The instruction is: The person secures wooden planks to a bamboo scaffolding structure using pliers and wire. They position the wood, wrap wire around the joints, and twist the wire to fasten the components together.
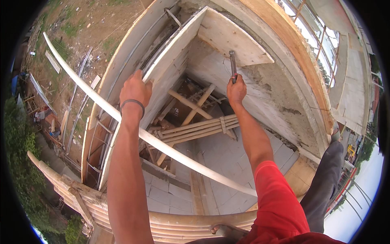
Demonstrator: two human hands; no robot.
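Both hands engaged on wooden formwork at the top of a concrete shaft, seen from above.

Left hand [135, 88], left of frame centre, is clamped over the top edge of the upright formwork board [170, 61]; a dark band sits on its wrist. Right hand [236, 88], right of centre, is closed around the handle of a hammer [232, 65], whose head points up toward the horizontal plywood panel [231, 38] in the upper centre. A long pale pole [162, 148] runs diagonally across the frame below the hands. Crossed timber braces [195, 107] lie deeper in the shaft, centre frame.
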